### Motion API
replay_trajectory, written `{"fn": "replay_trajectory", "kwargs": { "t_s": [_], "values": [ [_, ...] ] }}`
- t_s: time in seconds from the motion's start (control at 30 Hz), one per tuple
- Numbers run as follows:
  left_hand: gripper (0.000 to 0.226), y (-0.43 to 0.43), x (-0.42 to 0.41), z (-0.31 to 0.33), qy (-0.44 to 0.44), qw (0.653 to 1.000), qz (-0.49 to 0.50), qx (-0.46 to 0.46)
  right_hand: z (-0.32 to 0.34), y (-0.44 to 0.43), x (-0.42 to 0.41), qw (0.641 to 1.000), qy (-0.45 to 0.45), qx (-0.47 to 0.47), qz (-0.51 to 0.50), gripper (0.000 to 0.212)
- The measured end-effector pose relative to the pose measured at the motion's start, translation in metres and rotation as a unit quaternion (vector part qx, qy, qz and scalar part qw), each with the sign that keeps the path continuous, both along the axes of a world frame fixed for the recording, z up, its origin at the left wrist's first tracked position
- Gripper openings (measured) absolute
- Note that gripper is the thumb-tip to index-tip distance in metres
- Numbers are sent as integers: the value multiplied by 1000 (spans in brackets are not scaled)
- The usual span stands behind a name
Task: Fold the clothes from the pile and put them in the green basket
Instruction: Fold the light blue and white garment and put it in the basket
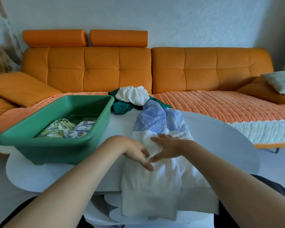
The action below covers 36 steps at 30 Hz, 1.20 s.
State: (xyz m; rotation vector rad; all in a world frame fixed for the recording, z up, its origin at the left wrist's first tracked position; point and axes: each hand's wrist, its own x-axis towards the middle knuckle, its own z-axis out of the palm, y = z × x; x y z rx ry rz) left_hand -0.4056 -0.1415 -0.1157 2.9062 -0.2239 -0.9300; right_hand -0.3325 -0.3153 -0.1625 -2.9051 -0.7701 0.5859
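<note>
- Against the far wall, an orange sofa (117,68) fills the room from side to side and serves as backdrop to the laundry job.
- Drawn up to it is a white table (220,137), the working surface, with everything for the task within arm's reach of the seated person.
- A white-and-blue garment (163,178) lies lengthwise down the table's middle, its white hem hanging over the near edge. It appears spread flat so that it can be folded.
- The green basket (48,145) stands at the left on the table, close beside the garment, a short carry for each finished piece.
- At the table's far edge sits the pile (130,96), a dark green item with a crumpled white one on top, both yet to be folded.
- Two folded patterned pieces (67,129) already rest in the basket's near corner.
- The left hand (135,150) and right hand (168,147) lie together on the white part of the garment with fingers spread and thumbs almost meeting. They grip nothing and seem to be smoothing the cloth before a fold.
</note>
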Motion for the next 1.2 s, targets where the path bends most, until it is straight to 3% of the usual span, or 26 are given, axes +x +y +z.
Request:
{"fn": "replay_trajectory", "kwargs": {
  "t_s": [0.17, 0.27, 0.33, 0.4, 0.47, 0.57, 0.63, 0.7, 0.77, 0.87, 0.93, 1.0, 1.07, 1.2],
  "values": [
    [24, 7, 13, 2, 40, 994, 57, -88, 20, 5, 1, 992, 9, 123, 37, 39],
    [20, 9, 34, -8, -137, 982, 70, -111, 14, 7, 4, 977, -35, 206, 38, 22],
    [20, 10, 55, -22, -295, 949, 76, -87, 8, 9, 10, 966, -114, 230, 37, 12],
    [36, 9, 71, -39, -360, 930, 63, -38, 3, 9, 20, 954, -181, 231, 53, 20],
    [58, 11, 82, -54, -333, 940, 74, 4, -3, 10, 30, 949, -202, 228, 80, 45],
    [75, 21, 99, -68, -274, 955, 111, 13, -8, 13, 44, 966, -140, 205, 70, 93],
    [81, 29, 108, -71, -233, 963, 137, 5, -8, 11, 55, 985, -51, 158, 52, 106],
    [86, 37, 114, -75, -182, 968, 170, -18, -9, 9, 64, 996, -18, 66, 57, 98],
    [89, 44, 118, -78, -162, 967, 193, -27, -10, 13, 72, 995, -55, 1, 81, 87],
    [82, 48, 129, -79, -221, 950, 219, -31, -9, 23, 80, 993, -98, 16, 70, 72],
    [62, 47, 137, -80, -329, 914, 231, -56, -11, 28, 83, 990, -132, 39, 43, 60],
    [41, 48, 145, -78, -444, 851, 265, -94, -14, 33, 84, 984, -166, 49, 35, 51],
    [35, 53, 156, -75, -471, 812, 321, -127, -16, 37, 87, 977, -201, 59, 49, 46],
    [24, 76, 180, -70, -385, 839, 344, -170, -17, 41, 95, 948, -277, 100, 122, 55]
  ]
}}
